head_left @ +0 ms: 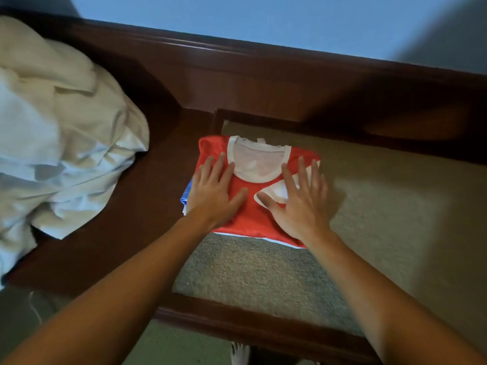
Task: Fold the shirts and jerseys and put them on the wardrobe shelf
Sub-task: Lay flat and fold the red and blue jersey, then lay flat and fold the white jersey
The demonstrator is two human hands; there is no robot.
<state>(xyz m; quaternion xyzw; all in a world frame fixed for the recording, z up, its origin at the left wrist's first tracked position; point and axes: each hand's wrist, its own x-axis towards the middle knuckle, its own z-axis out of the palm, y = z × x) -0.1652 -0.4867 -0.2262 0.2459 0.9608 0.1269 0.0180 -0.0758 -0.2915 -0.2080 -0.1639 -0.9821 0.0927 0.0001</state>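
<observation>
A folded red jersey [245,206] with a white collar lies on top of a small stack, collar side away from me. A blue garment [185,196] pokes out under its left edge. The stack rests on a carpet-lined shelf [395,206] framed in dark wood. My left hand [214,189] presses flat on the jersey's left half with fingers spread. My right hand [300,198] lies flat on its right half, over a white patch. Neither hand grips anything.
A heap of unfolded pale cream and white clothes [58,143] lies at the left on the dark wood surface [147,206]. A dark wooden rail [263,72] runs along the back below a blue wall. A bare foot [239,354] shows at the bottom.
</observation>
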